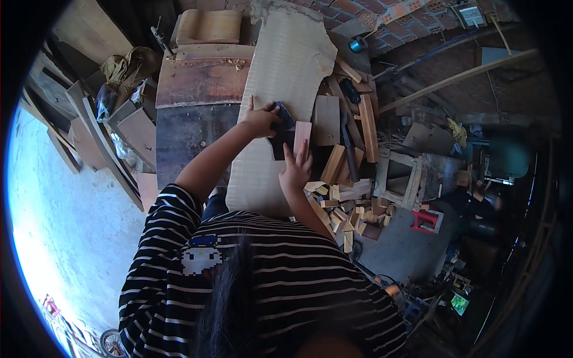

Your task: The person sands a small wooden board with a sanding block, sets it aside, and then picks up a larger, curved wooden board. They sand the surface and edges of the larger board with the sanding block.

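Observation:
My left hand (261,122) is closed at the edge of a black sheet (287,116) that looks like sandpaper, with one finger sticking out to the side. A flat pinkish wooden block (302,132) lies just right of it, over more black material (279,148). Fingers of my right hand (295,169) are stretched out and spread, some resting on the block's near end. Under both hands runs a long pale wooden board (292,51) with an uneven edge.
Right of the board are a flat wood panel (326,119), a long wooden strip (368,128) and a heap of small offcuts (352,218). A red stool (426,221) stands farther right. Planks (98,134) lean at left. Another person (477,200) is at far right.

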### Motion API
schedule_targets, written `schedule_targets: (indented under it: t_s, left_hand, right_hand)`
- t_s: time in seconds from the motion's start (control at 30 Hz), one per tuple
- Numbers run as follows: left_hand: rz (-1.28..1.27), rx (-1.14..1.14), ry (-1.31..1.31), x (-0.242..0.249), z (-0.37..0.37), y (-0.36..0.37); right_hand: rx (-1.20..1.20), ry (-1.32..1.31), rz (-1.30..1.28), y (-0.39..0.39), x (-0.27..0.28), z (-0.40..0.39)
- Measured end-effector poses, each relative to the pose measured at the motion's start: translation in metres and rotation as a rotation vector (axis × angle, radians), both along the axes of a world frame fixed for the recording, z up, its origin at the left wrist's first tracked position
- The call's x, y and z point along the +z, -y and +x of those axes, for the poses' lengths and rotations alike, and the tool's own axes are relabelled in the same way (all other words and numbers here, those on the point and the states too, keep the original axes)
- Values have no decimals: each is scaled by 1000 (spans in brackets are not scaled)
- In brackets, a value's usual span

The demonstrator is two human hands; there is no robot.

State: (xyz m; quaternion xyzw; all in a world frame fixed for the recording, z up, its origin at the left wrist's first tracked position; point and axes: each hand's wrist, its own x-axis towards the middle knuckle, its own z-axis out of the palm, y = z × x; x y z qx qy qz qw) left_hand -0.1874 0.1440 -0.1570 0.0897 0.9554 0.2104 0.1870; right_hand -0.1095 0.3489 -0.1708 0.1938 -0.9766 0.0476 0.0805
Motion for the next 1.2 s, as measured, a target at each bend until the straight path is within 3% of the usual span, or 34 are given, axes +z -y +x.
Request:
schedule_targets:
  t_s: [0.07,0.17,0.3,0.43,0.53,0.6,0.67,0.73,0.77,0.87,1.0,1.1,1.2]
  left_hand:
    - [11,21,0,-3,3,-3]
    - [24,42,-20,-6,3,-4]
    - [31,17,-95,-16,7,-1]
    - [-8,19,-64,-4,8,-3]
    - [-44,21,-79,-3,9,-5]
    - [-50,11,-79,-4,11,-3]
    - [-54,3,-83,-5,12,-3]
    - [-57,7,-106,0,17,-1]
    - [-58,13,-101,0,20,-1]
    - [-105,37,-168,-9,28,-6]
    - [-58,75,-224,-15,32,-6]
    - [-109,12,-166,-11,30,-4]
    - [-159,-8,-61,-1,24,-10]
  right_hand:
    - [-62,107,-21,-1,9,-1]
    - [-179,77,-290,-14,-5,-11]
    - [-259,212,-209,-25,1,-34]
    - [-252,118,-96,-22,2,-51]
    - [-203,182,-66,6,26,-43]
    - [39,139,73,17,37,-35]
    - [101,100,72,22,43,-39]
    - [-148,490,-216,22,35,-54]
    - [-90,294,-309,14,10,-61]
    - [-62,331,-373,8,6,-79]
    - [66,152,-406,14,0,-89]
    - [-1,277,-635,9,-17,-97]
    - [31,211,-587,7,-19,-98]
